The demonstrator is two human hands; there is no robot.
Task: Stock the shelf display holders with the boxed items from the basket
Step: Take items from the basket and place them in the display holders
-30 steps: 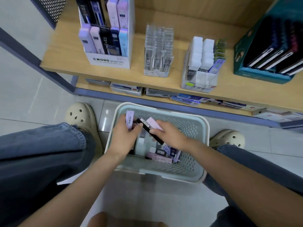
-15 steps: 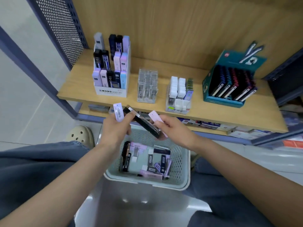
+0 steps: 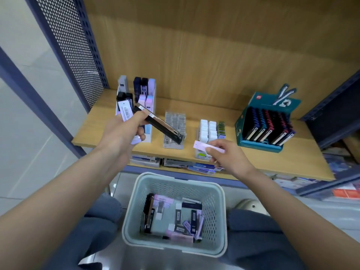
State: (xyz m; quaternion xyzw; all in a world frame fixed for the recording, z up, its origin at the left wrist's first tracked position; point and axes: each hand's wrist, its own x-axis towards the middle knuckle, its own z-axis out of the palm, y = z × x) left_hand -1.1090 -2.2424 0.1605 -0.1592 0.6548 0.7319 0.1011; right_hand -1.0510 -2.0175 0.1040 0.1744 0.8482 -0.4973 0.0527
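One glossy black box (image 3: 158, 123) and one barcoded lilac box (image 3: 126, 112) are gripped by the left hand (image 3: 120, 135); a flat pink box (image 3: 204, 147) is pinched by the right hand (image 3: 228, 157) above the perforated plastic basket (image 3: 220, 193).

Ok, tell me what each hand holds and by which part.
Left hand grips a lilac box round its lower part and a black box near its left end. Right hand pinches a pink box by its right end.

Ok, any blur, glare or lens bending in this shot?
Head view: wide-angle stretch makes the blue perforated metal side panels lean outward; head view: the long black box in the left hand looks soft, print unreadable; head view: faint glare on the glossy floor tiles.
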